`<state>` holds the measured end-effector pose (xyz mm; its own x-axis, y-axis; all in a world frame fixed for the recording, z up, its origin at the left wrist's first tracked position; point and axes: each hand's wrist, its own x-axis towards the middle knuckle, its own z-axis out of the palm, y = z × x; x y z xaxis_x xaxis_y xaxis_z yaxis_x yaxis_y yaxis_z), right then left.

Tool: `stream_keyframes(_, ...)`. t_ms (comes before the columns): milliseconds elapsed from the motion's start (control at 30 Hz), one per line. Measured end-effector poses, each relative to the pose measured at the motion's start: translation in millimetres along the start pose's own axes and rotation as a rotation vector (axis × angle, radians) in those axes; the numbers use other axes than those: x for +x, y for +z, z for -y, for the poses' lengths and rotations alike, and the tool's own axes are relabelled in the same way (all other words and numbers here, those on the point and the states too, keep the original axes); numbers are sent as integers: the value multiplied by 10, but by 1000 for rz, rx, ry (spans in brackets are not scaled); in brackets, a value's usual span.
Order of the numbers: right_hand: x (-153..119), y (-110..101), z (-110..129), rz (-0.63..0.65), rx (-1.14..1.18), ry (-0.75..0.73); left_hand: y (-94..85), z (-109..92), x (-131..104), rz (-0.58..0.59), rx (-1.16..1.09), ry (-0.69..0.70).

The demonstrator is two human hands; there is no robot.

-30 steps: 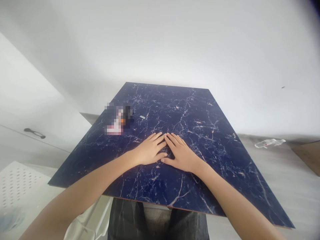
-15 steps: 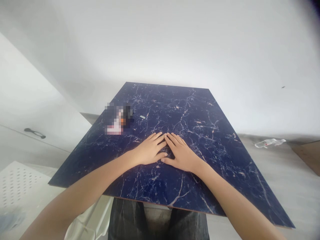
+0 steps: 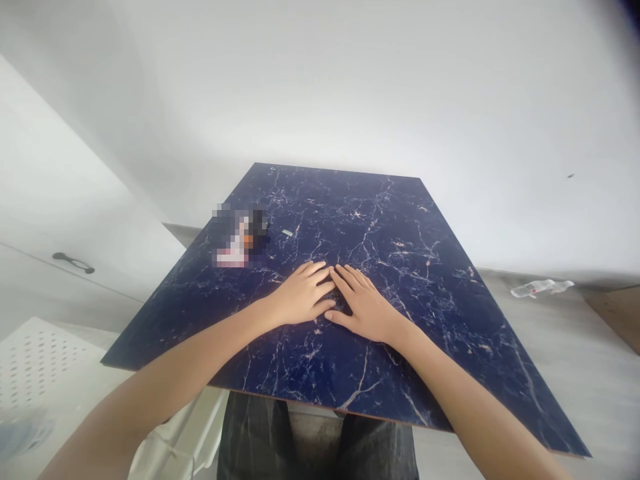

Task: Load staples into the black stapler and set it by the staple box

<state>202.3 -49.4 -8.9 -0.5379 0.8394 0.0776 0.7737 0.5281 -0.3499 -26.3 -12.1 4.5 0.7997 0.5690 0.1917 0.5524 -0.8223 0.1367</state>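
My left hand [image 3: 304, 292] lies palm down on a dark blue tabletop [image 3: 320, 373] patterned with white marble veins. Its fingers are stretched out and slightly spread, with nothing held. Beside it my right hand [image 3: 364, 303] rests flat too, fingers extended, its fingertips meeting those of the left. Both thumbs point inward and nearly touch. Beyond the left hand is a small pale rectangular piece [image 3: 287, 233]. Farther left on the table sits a pixelated object [image 3: 241, 240] with pink, white, black and orange patches; its kind cannot be made out.
A white wall [image 3: 350, 87] rises behind the table. To the left are a white panel with a dark handle [image 3: 73, 263] and a white perforated surface [image 3: 43, 353]. On the floor at right lie a clear plastic bottle [image 3: 543, 288] and a brown board or box [image 3: 617, 310].
The view has shifted very slightly. Both hands keep their place flat on the table, and nothing else has visibly moved.
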Motion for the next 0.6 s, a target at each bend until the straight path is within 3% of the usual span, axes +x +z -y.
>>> stream_keyframes(133, 18, -47, 14, -90, 41, -8, -238, 159, 7, -216, 18, -87)
stream_keyframes(267, 210, -15, 38, -178, 32, -15, -589, 543, -81, -324, 48, -419)
stream_keyframes(367, 535, 30, 67, -195, 26, -47, -759, 896, -230, -322, 142, -712)
stream_keyframes(467, 996, 53, 98, -232, 41, 0, -773, 1207, -385, -237, 151, -928)
stream_keyframes(533, 1334, 55, 124, -253, 51, 48, -714, 1364, -453, -153, 82, -1006)
stream_keyframes(600, 1652, 62, 161, -244, 32, 81, -633, 1480, -486, -113, -4, -992)
